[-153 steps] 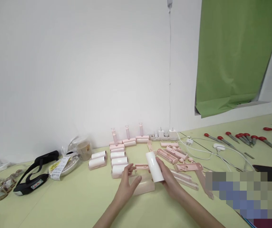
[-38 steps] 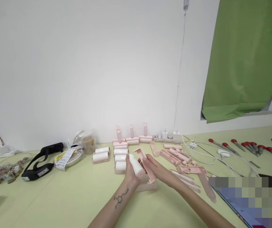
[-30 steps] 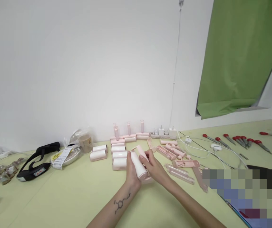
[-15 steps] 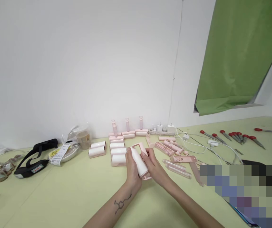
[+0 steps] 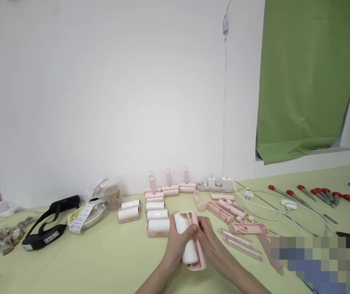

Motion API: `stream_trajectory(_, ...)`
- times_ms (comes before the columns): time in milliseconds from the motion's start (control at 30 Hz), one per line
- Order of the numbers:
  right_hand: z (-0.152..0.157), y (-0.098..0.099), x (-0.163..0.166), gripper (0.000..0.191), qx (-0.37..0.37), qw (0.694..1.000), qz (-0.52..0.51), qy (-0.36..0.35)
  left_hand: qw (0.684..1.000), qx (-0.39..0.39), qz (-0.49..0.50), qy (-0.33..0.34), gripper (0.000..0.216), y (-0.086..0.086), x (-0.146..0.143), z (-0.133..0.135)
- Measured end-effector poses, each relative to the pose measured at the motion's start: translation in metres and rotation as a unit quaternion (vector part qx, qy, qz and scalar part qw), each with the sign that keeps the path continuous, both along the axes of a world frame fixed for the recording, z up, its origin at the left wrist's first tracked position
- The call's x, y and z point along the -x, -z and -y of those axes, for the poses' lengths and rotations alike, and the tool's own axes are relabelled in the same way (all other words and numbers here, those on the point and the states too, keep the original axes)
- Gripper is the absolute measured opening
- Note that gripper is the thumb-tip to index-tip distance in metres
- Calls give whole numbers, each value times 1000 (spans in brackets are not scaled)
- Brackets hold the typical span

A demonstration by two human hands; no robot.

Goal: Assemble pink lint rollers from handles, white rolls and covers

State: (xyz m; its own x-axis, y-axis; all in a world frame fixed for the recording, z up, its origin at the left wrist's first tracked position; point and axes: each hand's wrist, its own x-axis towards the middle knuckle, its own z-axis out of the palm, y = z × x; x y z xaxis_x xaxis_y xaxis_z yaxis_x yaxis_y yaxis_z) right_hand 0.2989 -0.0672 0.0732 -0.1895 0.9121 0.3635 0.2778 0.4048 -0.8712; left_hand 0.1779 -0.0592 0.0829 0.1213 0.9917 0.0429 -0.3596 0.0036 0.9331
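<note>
Green tabletop [image 5: 107,261]: three standing rollers [image 5: 169,185], both hands' [image 5: 178,245] grip around one white roll [image 5: 187,239] in pink frame [image 5: 200,245].

Both forearms are bare, with no sleeves, rings or watch showing.

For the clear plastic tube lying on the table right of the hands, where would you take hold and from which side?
Grip the clear plastic tube across its middle, coming from above. It lies flat on the green table, long and narrow, with bare surface along both long sides, so fingers can likely close across its width.
</note>
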Motion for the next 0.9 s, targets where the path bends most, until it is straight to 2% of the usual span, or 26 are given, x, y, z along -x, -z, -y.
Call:
stream_trajectory(133, -10, -15, -31, 20, -39, 996, 80, -17, 994, -17, -92, 55, 39, -5, 15, 0)
stream_trajectory(233, -12, -33, -41, 19, -84, 977, 189, -44, 977, -64, -168, 114, 42, -4, 20, -1)
stream_trajectory(333, -10, -48, -37, 18, -130, 922, 357, -73, 944, -98, -261, 175, 51, -1, 21, -1)
stream_trajectory(433, -7, -56, -32, 20, -143, 868, 462, -117, 905, -122, -352, 204, 55, 0, 20, 0)
stream_trajectory(533, -7, -59, -33, 18, -116, 846, 484, -189, 876, -124, -398, 242, 59, 0, 20, 0)
stream_trajectory(667, -8, -62, -38, 13, -80, 835, 485, -246, 861, -126, -408, 275, 61, 1, 20, 0)
stream_trajectory(900, -10, -69, -40, 9, -38, 835, 474, -277, 845, -174, -431, 265, 62, -2, 24, 2)
